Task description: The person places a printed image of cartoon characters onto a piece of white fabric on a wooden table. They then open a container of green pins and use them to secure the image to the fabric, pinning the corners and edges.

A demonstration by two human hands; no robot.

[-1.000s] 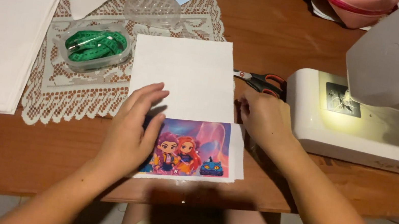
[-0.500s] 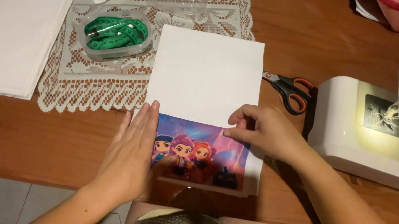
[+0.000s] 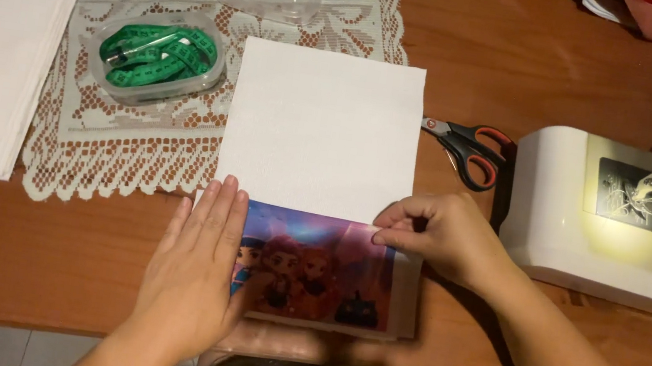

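The table (image 3: 528,50) holds the sewing machine (image 3: 590,218) at 3 o'clock. The white sheet (image 3: 320,132) at centre now covers more of the print (image 3: 314,270). Left hand (image 3: 193,270) lies flat, released; right hand (image 3: 441,236) has shifted, pinching the sheet's edge.

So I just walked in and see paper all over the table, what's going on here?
A person is working with a white sheet laid over a cartoon print at the table edge. The left hand lies flat on the print's left side, while the right hand pinches the sheet's lower right corner. Scissors and a sewing machine sit to the right, and a green tape measure lies in a clear tub on a doily.
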